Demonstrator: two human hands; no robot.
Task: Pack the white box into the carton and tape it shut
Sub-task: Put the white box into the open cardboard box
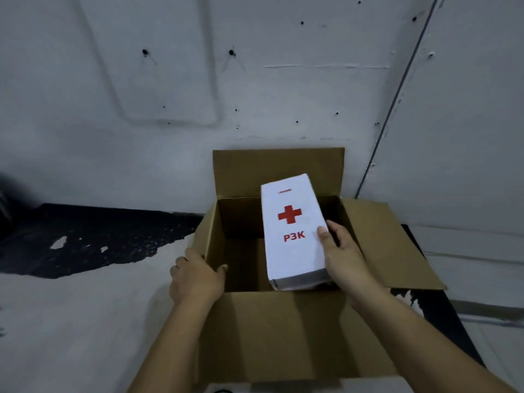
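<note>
Here, in the head view, an open brown carton (283, 321) stands on a pale, worn floor (71, 307) close to a grey-white wall (255, 80), with its four flaps turned out: the far flap (279, 171) stands upright against the wall, the right flap (394, 245) lies spread out flat to the side, and the near flap (278, 336) hangs down toward the camera. The right hand (344, 258) is clamped on the white box (293, 231), thumb pressed on its printed top face near the right edge and the fingers wrapped along and under that side. The white box bears a red cross and the red letters "P3K", with a small red mark near its far end that is too small to read. It is held tilted over the carton's opening, toward the right side, its near end lower and about level with the carton's near rim, its far end raised in front of the far flap. The left hand (195, 276) grips the carton's left wall at the near corner, thumb inside the rim and fingers curled over the outside. A dark patch (93, 239) of bare, flaked surface spreads across the floor to the left of the carton.
</note>
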